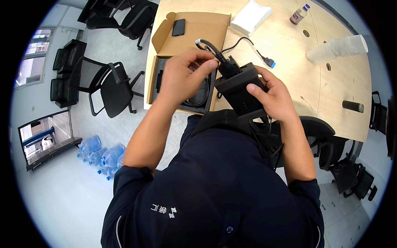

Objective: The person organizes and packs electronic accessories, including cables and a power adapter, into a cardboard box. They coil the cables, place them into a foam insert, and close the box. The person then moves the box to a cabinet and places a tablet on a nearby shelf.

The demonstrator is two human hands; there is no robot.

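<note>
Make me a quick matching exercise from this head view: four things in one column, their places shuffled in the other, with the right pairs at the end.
Things:
1. black device
2. phone
3. clear jugs
4. small bottle

Places:
A. on the floor
B. directly on the tabletop
C. in the person's right hand
D. on the open flap of the cardboard box

Right pairs: 1-C; 2-D; 3-A; 4-B
</note>
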